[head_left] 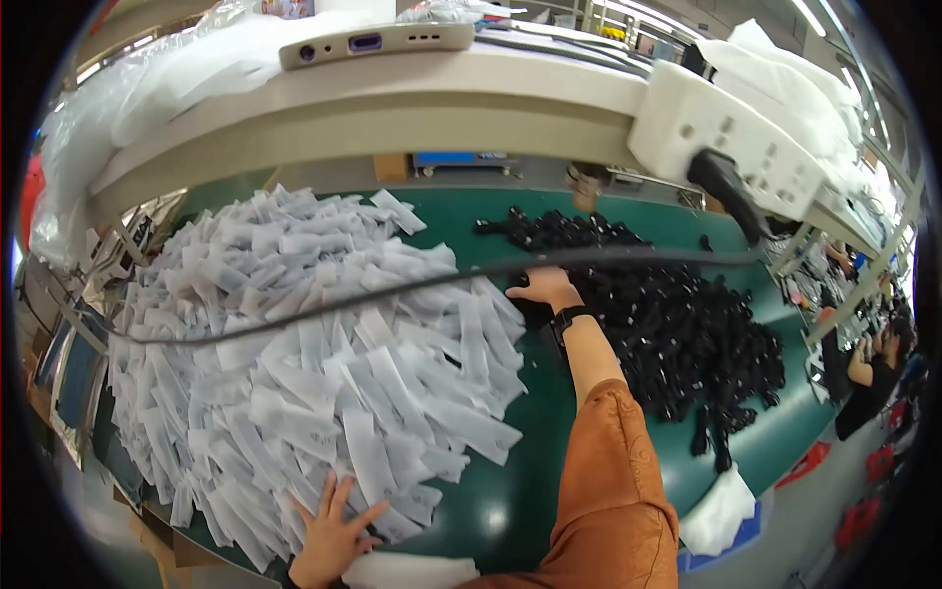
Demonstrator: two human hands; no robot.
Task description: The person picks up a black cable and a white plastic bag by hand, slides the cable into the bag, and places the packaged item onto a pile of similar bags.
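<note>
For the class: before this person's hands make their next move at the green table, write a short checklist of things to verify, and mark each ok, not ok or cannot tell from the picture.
1. Left hand rests flat on the near edge of the pile of white sleeves, fingers spread: ok.
2. Right hand has reached the heap of small black parts: ok.
3. Right hand already grips a black part: cannot tell, fingers are turned away.
4. White and black piles kept apart on the green table: ok.
5. Black cable hangs clear of the work: not ok, it crosses over the white pile and the right hand.
</note>
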